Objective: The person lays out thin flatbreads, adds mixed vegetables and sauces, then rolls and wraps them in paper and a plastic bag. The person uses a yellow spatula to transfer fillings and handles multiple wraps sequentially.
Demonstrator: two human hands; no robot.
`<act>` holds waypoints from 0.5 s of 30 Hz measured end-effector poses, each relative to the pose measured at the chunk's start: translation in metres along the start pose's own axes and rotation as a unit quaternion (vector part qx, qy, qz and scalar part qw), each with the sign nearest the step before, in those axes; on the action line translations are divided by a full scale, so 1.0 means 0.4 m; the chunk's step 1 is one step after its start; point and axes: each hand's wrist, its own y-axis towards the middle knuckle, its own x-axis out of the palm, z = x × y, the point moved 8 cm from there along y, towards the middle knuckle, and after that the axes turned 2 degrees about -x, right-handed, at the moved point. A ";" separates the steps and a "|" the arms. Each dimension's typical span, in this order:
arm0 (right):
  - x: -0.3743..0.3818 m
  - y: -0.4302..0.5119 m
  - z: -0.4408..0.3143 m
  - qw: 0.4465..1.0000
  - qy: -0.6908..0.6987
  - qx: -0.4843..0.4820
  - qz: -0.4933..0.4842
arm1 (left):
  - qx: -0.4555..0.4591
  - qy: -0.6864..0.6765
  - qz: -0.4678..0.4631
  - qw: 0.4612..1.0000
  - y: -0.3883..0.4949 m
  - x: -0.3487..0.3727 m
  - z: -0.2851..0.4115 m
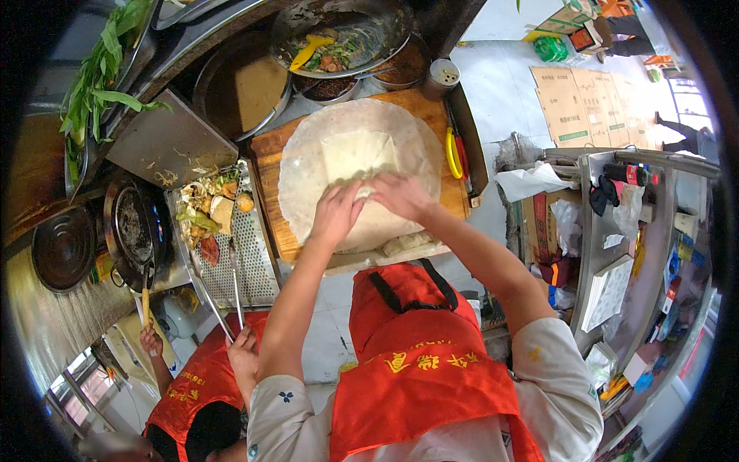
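A large, thin round sheet of dough or flatbread [300,167] lies over a wooden board [271,196]. On its middle rests a smaller, paler folded square of thin dough [352,151]. My left hand [339,209] and my right hand [398,195] meet at the near edge of this square, fingertips bent down onto it. The fingers cover that edge, so whether they pinch it cannot be seen. A rolled or folded piece of dough [407,243] sits at the board's near edge, below my right hand.
Yellow-and-red-handled scissors [454,153] lie at the board's right. Behind it stand a wok [369,34], bowls of seasoning [329,89] and a batter pot [231,86]. To the left, a co-worker's hand [243,349] holds metal tongs [235,277] over a perforated tray [254,271] with food.
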 end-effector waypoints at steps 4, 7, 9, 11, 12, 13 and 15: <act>-0.015 0.089 0.025 0.997 -0.018 -0.057 0.051 | -0.012 0.092 0.043 0.995 0.088 -0.026 -0.009; 0.007 0.125 0.059 0.992 -0.115 -0.048 -0.001 | 0.055 0.076 0.097 0.991 0.049 -0.047 0.037; 0.024 0.133 0.085 0.991 -0.128 -0.003 -0.031 | 0.084 0.072 0.126 0.986 0.045 -0.048 0.047; 0.013 0.140 0.097 0.994 -0.078 0.067 -0.030 | 0.090 0.075 0.109 0.987 0.067 -0.042 0.026; -0.014 0.130 0.074 0.993 -0.103 0.047 0.027 | 0.094 0.077 0.100 0.988 0.079 -0.039 0.016; -0.043 0.103 0.034 0.988 -0.127 0.024 0.081 | 0.089 0.079 0.099 0.988 0.092 -0.036 -0.006; -0.049 0.064 -0.033 0.971 -0.227 -0.017 0.072 | 0.086 0.084 0.102 0.987 0.149 -0.032 -0.045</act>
